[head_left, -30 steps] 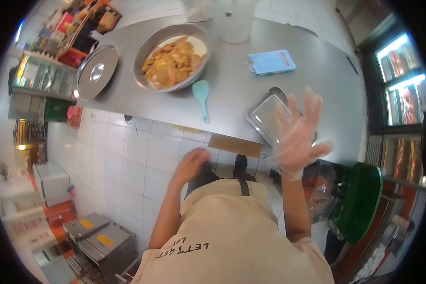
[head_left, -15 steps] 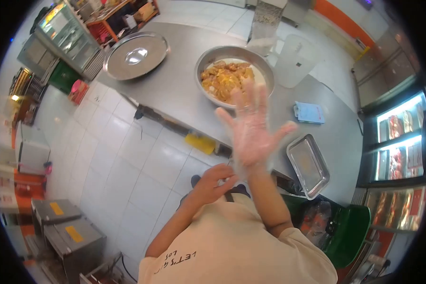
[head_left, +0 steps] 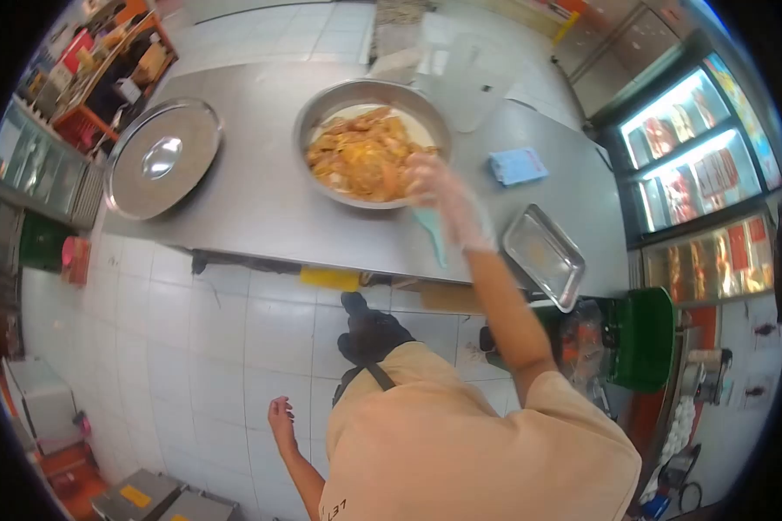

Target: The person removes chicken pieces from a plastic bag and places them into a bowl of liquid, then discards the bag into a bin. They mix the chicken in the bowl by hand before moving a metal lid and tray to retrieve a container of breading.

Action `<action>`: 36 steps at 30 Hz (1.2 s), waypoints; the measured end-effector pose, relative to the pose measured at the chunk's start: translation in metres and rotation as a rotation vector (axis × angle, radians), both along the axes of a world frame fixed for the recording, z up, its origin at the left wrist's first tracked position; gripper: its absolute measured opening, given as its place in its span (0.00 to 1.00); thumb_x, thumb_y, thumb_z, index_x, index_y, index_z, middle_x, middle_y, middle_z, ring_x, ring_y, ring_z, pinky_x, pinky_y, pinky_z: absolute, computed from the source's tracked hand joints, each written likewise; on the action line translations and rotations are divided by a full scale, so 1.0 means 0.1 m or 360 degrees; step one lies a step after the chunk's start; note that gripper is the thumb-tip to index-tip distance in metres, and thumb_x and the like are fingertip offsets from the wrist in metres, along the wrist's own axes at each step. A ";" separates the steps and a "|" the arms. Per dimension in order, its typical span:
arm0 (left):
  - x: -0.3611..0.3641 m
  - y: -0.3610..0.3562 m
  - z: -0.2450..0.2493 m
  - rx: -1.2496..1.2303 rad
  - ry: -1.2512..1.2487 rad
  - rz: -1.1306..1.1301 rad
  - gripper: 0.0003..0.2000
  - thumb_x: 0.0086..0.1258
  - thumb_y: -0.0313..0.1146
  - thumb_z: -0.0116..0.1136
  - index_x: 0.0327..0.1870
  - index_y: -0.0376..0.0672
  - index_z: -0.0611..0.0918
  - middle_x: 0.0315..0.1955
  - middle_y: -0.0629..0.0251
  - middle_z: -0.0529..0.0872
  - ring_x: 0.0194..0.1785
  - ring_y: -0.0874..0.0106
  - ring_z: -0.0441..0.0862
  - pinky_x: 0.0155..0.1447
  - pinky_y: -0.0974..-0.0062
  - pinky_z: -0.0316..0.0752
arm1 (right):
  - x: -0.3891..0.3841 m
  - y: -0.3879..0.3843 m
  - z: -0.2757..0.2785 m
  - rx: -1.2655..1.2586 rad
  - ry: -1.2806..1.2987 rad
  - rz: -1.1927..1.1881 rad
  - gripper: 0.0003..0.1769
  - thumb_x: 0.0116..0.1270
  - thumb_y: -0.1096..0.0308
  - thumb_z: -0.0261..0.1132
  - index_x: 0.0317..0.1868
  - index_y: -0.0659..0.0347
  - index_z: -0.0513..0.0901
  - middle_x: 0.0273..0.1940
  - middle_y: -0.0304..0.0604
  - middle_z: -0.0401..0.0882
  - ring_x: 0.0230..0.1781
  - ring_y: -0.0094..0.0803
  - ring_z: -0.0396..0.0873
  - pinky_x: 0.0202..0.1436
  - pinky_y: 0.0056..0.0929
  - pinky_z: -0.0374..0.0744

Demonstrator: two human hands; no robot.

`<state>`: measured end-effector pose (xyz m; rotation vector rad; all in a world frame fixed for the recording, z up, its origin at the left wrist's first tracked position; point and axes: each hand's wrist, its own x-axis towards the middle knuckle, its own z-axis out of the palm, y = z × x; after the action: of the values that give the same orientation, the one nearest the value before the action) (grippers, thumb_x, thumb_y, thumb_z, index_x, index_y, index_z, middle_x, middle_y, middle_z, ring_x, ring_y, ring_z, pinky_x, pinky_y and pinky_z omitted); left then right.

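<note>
Shifted since the earlier frame: right hand (head_left: 447, 204) to the bowl's (head_left: 356, 94) right side, left hand (head_left: 282, 418) to lower left. Right fingers blurred, grasp or contact unclear; left fingers loosely released. Gloving done on the right only. Food (head_left: 356, 156) heaped in the bowl, upper centre; spatula (head_left: 431, 236) beside; tan patch in the tray (head_left: 558, 232), right.
</note>
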<state>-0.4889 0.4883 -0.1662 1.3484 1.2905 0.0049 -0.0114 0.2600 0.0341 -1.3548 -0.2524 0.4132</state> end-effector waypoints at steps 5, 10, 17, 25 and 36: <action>-0.67 -0.16 -0.71 -0.0232 0.0246 0.0029 0.11 0.70 0.41 0.50 0.39 0.43 0.80 0.25 0.70 0.76 0.23 0.80 0.69 0.25 0.82 0.63 | 1.29 0.28 -0.32 -0.1156 -0.0640 -0.0349 0.30 0.60 0.49 0.65 0.55 0.64 0.78 0.44 0.48 0.81 0.43 0.33 0.80 0.43 0.30 0.78; -1.20 -0.42 -0.71 -0.0187 0.0643 -0.0380 0.12 0.70 0.39 0.48 0.40 0.40 0.80 0.26 0.67 0.79 0.24 0.78 0.73 0.26 0.79 0.68 | 2.50 0.61 -1.05 -0.1959 -0.0736 0.0070 0.33 0.56 0.47 0.66 0.53 0.66 0.78 0.47 0.57 0.80 0.46 0.40 0.80 0.46 0.34 0.79; -1.19 -0.20 -0.93 -0.0076 0.0483 -0.0343 0.12 0.71 0.38 0.48 0.40 0.39 0.80 0.26 0.67 0.79 0.24 0.78 0.73 0.27 0.79 0.68 | 2.96 1.14 -1.06 -0.2127 -0.0143 0.0951 0.35 0.56 0.45 0.65 0.56 0.63 0.77 0.48 0.56 0.80 0.49 0.42 0.79 0.51 0.36 0.77; 0.87 0.88 -0.15 0.0011 0.0240 0.0105 0.13 0.71 0.38 0.49 0.42 0.39 0.80 0.28 0.68 0.78 0.28 0.79 0.72 0.31 0.78 0.68 | 1.99 1.45 0.15 -0.2194 -0.0381 0.0955 0.44 0.48 0.38 0.69 0.52 0.73 0.76 0.47 0.61 0.78 0.51 0.45 0.78 0.55 0.37 0.76; 0.98 1.05 -0.55 -0.0162 0.0373 -0.0317 0.13 0.69 0.37 0.52 0.44 0.37 0.81 0.29 0.65 0.80 0.29 0.76 0.73 0.33 0.78 0.69 | 0.99 1.30 -0.53 -0.2558 -0.0655 0.0679 0.39 0.47 0.41 0.71 0.44 0.71 0.77 0.44 0.55 0.78 0.48 0.46 0.76 0.53 0.38 0.76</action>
<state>-0.3914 0.5936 -0.2212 1.4141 1.3252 -0.3614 0.0875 0.3899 -0.0189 -2.9985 -0.6134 0.7393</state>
